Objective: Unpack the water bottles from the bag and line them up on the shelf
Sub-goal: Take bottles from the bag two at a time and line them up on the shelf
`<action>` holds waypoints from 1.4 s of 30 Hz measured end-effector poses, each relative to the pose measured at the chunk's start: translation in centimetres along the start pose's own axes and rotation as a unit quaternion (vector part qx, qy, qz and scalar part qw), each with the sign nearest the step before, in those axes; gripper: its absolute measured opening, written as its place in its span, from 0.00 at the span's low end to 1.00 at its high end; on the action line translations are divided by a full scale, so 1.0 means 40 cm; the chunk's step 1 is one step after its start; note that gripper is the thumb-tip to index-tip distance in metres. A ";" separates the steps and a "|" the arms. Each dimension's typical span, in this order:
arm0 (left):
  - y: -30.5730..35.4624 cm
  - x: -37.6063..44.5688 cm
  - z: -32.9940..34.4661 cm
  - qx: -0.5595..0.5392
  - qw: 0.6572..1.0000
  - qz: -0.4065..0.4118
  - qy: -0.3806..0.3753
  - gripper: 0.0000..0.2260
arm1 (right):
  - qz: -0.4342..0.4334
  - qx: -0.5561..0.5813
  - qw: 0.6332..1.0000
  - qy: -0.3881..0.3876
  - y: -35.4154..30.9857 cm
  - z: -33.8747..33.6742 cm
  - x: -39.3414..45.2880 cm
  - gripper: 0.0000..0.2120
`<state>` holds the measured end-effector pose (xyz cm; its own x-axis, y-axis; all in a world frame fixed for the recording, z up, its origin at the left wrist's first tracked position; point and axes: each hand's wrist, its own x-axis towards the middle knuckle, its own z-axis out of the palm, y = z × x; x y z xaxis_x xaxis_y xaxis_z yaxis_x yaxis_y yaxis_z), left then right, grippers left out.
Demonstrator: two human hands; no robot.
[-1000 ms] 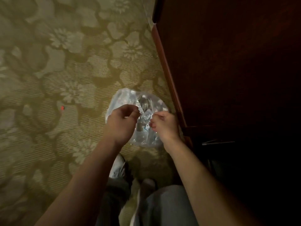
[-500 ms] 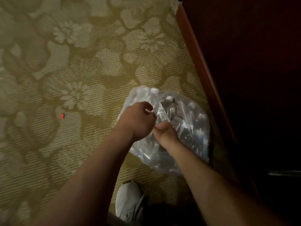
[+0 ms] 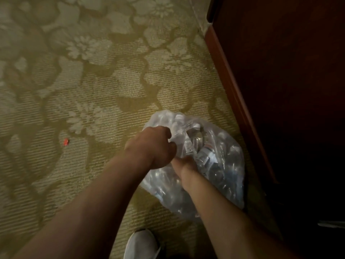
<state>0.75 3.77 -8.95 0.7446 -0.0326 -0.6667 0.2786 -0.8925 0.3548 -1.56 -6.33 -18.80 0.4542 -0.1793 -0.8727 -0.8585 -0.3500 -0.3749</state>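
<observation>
A clear plastic bag (image 3: 227,176) full of several water bottles (image 3: 205,156) lies on the patterned carpet beside dark wooden furniture. My left hand (image 3: 151,146) grips the bag's upper left edge in a fist. My right hand (image 3: 183,163) reaches into the bag's mouth just below the left hand. Its fingers are hidden by the left hand and the plastic, so what they hold cannot be seen.
A dark red-brown wooden cabinet (image 3: 280,90) fills the right side, its base edge running diagonally. A small red scrap (image 3: 66,142) lies on the green floral carpet (image 3: 93,81) at left. My white shoe (image 3: 141,243) shows at the bottom.
My right hand has gone from pinching the bag's rim to reaching down inside it. The view has dropped closer to the bag, and the left hand keeps its hold.
</observation>
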 end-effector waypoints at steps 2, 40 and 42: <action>0.004 0.004 0.001 0.001 1.000 -0.001 -0.001 0.19 | 0.005 0.073 0.997 -0.013 0.002 -0.021 -0.001 0.43; 0.033 0.075 0.052 0.004 0.999 -0.016 -0.044 0.27 | 0.018 -0.222 0.945 0.241 0.111 -0.128 0.105 0.43; 0.038 0.084 0.058 0.004 0.999 -0.011 -0.047 0.27 | 0.040 -0.246 0.938 0.241 0.120 -0.132 0.132 0.40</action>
<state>2.29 1.27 -12.16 0.6775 -0.0554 -0.7334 0.2882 -0.8974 0.3340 -2.03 -13.82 -23.56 0.5497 -0.5761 -0.6049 -0.7341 -0.6787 -0.0207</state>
